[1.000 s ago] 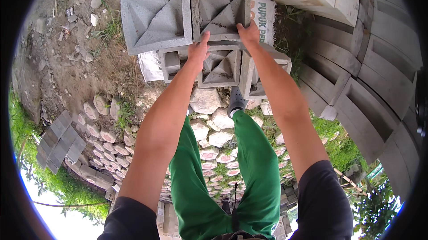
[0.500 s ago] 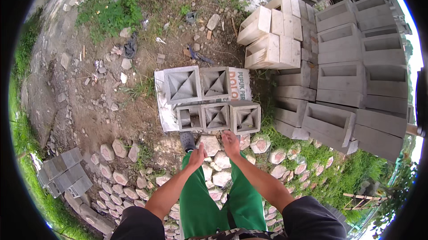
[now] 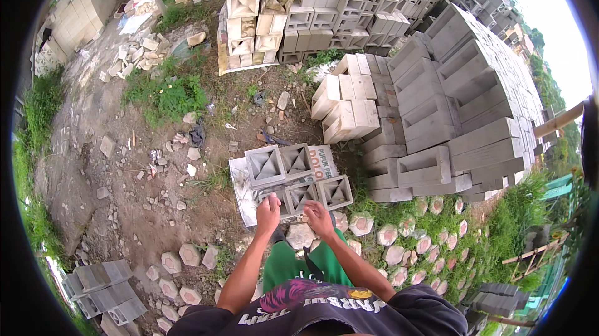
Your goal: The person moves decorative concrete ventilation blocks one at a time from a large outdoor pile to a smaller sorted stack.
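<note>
Several grey concrete vent blocks with recessed faces lie in two rows on a white printed sack (image 3: 239, 177). The back row holds two, a left block (image 3: 249, 164) and a right block (image 3: 297, 160). In the front row, a right-end block (image 3: 346, 194) shows fully, while the left-end one is partly hidden. My left hand (image 3: 267, 216) is closed, fingers curled, in front of that left-end block. Close to the front edge of the middle block (image 3: 301, 193) is my right hand (image 3: 320, 219), its fingers bent in. Nothing shows in either hand; contact with the blocks cannot be judged.
Tall stacks of grey hollow blocks (image 3: 424, 167) rise at the right, beside pale blocks (image 3: 355, 117). More vent blocks (image 3: 243, 5) are stacked at the back. Hexagonal stepping stones (image 3: 387, 234) set in grass lie nearby. A small block pile (image 3: 106, 289) stands at lower left.
My view has tilted up, showing more of the stacks behind. Both hands now appear over the front row of blocks, where before they were nearer my legs. The blocks keep their arrangement.
</note>
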Demonstrator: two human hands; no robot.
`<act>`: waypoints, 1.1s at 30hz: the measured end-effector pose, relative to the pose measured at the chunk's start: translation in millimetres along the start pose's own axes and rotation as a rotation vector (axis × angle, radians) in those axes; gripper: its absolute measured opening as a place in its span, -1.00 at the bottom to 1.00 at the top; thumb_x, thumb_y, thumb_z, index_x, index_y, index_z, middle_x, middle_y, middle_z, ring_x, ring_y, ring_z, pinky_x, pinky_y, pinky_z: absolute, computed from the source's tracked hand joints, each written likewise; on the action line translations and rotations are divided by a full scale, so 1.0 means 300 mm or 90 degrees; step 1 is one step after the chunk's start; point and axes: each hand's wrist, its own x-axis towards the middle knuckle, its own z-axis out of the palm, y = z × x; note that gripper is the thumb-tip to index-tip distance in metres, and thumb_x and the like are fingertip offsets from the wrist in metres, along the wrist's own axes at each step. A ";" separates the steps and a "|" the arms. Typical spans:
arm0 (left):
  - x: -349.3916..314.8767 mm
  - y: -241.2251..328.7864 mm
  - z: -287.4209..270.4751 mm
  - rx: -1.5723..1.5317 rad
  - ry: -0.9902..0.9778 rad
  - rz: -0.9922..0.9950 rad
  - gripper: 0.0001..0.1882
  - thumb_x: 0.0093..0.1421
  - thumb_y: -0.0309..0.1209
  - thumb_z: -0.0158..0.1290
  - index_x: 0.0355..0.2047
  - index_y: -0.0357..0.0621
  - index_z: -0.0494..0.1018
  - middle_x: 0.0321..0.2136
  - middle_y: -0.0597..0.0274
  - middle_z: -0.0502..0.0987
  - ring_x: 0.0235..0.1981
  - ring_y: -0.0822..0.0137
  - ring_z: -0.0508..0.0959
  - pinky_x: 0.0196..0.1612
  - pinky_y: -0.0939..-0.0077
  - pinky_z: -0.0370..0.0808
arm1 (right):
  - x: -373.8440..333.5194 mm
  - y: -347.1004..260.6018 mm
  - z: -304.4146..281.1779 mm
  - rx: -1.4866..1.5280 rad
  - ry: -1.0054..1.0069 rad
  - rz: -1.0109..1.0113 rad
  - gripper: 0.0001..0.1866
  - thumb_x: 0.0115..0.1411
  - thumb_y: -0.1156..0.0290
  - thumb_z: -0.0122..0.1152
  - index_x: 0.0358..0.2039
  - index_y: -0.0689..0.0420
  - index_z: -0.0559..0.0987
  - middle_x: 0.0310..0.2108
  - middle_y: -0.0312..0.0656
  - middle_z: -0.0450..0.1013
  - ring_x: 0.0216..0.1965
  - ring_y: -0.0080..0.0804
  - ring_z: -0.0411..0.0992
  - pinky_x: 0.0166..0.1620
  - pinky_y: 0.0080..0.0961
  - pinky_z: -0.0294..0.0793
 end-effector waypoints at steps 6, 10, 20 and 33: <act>-0.008 0.193 0.006 -0.132 -0.092 0.065 -0.76 0.32 -0.31 -0.08 -0.39 -0.23 0.40 -0.62 0.33 0.42 -0.60 0.54 0.37 -0.52 0.56 0.31 | -0.054 -0.147 -0.080 0.116 0.084 -0.016 -0.56 0.24 0.25 0.13 0.06 0.22 0.39 -0.08 -0.16 0.46 -0.16 -0.47 0.44 -0.11 -0.51 0.40; -0.077 0.298 0.136 -0.211 -0.203 0.091 -0.85 0.20 -0.41 0.10 -0.40 -0.21 0.38 -0.59 0.39 0.41 -0.57 0.61 0.35 -0.50 0.69 0.30 | -0.181 -0.201 -0.195 0.169 0.227 0.008 -0.57 0.22 0.30 0.13 0.03 0.29 0.41 -0.13 -0.14 0.47 -0.14 -0.47 0.43 -0.08 -0.51 0.41; -0.369 0.497 0.703 -0.004 -0.546 0.223 -0.67 0.03 -0.30 0.29 -0.62 -0.20 0.39 -0.66 0.36 0.45 -0.61 0.59 0.37 -0.49 0.61 0.36 | -0.574 -0.042 -0.701 0.336 0.591 -0.008 -0.58 0.25 0.28 0.11 0.06 0.21 0.40 -0.15 -0.23 0.47 -0.19 -0.51 0.44 -0.14 -0.52 0.43; -0.812 0.722 1.513 -0.076 -0.829 0.144 -0.64 0.36 -0.21 -0.19 -0.24 -0.25 0.48 -0.26 0.18 0.58 -0.40 0.49 0.51 -0.30 0.60 0.43 | -1.024 0.166 -1.418 0.406 0.806 0.010 -0.60 0.25 0.32 0.10 0.06 0.18 0.37 -0.11 -0.22 0.46 -0.19 -0.52 0.45 -0.16 -0.58 0.44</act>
